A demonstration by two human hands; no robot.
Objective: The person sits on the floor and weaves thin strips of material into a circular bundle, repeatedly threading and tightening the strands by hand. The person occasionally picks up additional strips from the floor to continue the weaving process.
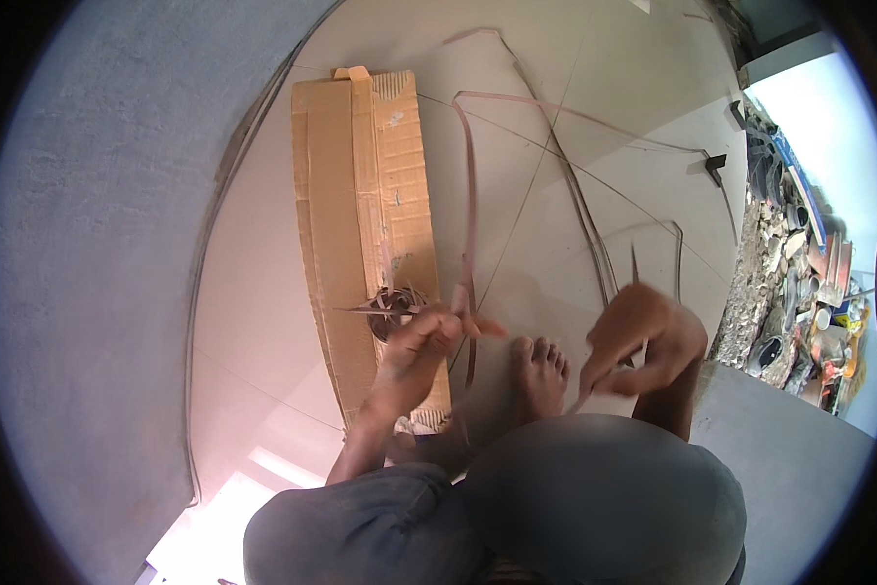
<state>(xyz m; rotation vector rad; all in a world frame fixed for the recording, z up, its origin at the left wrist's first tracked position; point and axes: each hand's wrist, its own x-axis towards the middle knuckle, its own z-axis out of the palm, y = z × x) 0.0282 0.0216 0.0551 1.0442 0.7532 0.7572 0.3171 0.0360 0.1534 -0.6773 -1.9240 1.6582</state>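
Observation:
My left hand (417, 353) is closed in a pinch on a long, flat pinkish-brown strip (472, 195), which runs up from the fingers and bends away to the right across the floor. Beside that hand lies a loose coil of similar strip (390, 320) on a flattened cardboard box (336, 195). My right hand (648, 336) is curled closed over to the right and slightly blurred. A thin, dark pointed thing (636, 265) sticks up from it; its kind is unclear. Below its fingertips shows a pale, thin end (581, 398).
More long, thin strips (580, 200) trail over the tiled floor (526, 234). A small black angled piece (716, 168) lies at the right. My bare foot (540, 375) is between my hands. A blue-grey wall (107, 224) stands left; rubble and clutter (790, 283) lie outside, far right.

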